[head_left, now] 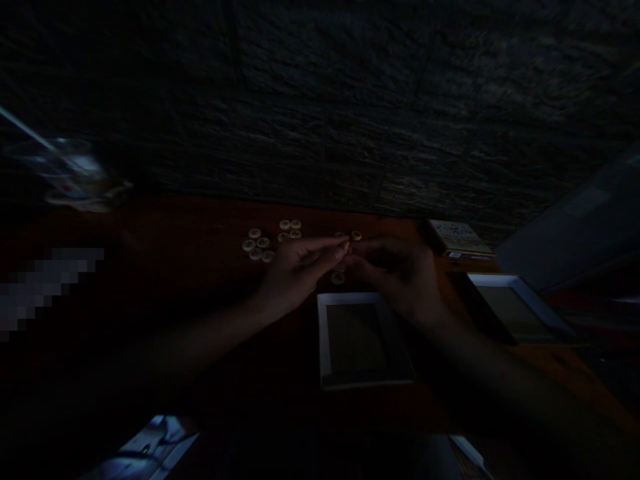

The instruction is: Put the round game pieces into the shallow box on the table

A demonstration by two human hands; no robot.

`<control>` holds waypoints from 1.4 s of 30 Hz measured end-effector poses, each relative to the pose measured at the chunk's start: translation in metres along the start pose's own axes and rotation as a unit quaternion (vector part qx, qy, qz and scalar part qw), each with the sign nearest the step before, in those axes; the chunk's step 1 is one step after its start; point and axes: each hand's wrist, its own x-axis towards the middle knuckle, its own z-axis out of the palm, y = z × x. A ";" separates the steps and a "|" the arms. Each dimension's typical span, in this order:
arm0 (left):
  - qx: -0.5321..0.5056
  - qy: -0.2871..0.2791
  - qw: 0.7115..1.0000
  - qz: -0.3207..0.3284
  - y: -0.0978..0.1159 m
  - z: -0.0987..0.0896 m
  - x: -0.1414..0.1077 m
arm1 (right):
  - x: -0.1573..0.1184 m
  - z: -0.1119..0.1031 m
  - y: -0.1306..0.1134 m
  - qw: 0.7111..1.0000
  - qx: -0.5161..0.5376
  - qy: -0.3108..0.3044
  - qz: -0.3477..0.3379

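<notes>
In the dim head view, my left hand (295, 272) and my right hand (403, 275) meet above the table, fingertips together. Between them they pinch a small round xiangqi piece (346, 247), seen nearly edge-on with a touch of red. Several wooden xiangqi pieces (263, 243) lie to the left of my left hand, and a few more (295, 225) sit just beyond it. Past my fingertips lies another piece (356, 235). One piece with a dark character (338, 277) rests below my fingers. My hands partly cover some of the pieces.
An open shallow box (324, 347) with white inner walls stands near my right wrist. A second shallow tray (537, 303) lies at the right, with a printed box (460, 237) behind it. At left is a clear plastic cup (75, 170) with a straw. A stone wall (320, 120) bounds the table (200, 227).
</notes>
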 end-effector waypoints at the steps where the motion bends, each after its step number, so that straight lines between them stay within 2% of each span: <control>1: -0.003 -0.009 1.000 -0.010 0.001 0.001 -0.001 | 0.000 0.000 0.001 1.000 -0.005 0.004 -0.001; 5: -0.037 -0.040 0.997 -0.052 0.002 0.002 -0.001 | 0.002 -0.002 0.002 0.998 -0.045 0.005 -0.036; 7: -0.056 -0.031 0.996 -0.058 0.000 0.001 0.000 | 0.003 -0.001 0.000 0.998 -0.043 -0.006 -0.044; 11: -0.043 0.002 0.998 -0.044 -0.001 -0.001 0.002 | 0.004 0.001 -0.004 0.997 0.057 -0.031 0.029; 15: -0.038 -0.003 0.999 -0.026 0.000 -0.001 0.003 | 0.006 0.002 -0.003 0.985 0.132 -0.035 0.102; 23: -0.051 -0.005 0.998 -0.046 0.002 0.002 0.001 | 0.008 0.003 -0.001 0.979 0.146 -0.030 0.136; 29: -0.077 -0.001 0.995 -0.059 0.004 0.002 0.001 | 0.007 0.002 -0.001 0.981 0.152 -0.036 0.116; 35: -0.044 -0.002 0.999 -0.030 0.001 0.000 0.001 | 0.007 0.001 -0.003 0.988 0.132 -0.028 0.077; 42: 0.004 0.011 1.000 0.012 0.000 -0.002 0.003 | 0.005 0.002 -0.002 0.987 0.140 -0.022 0.078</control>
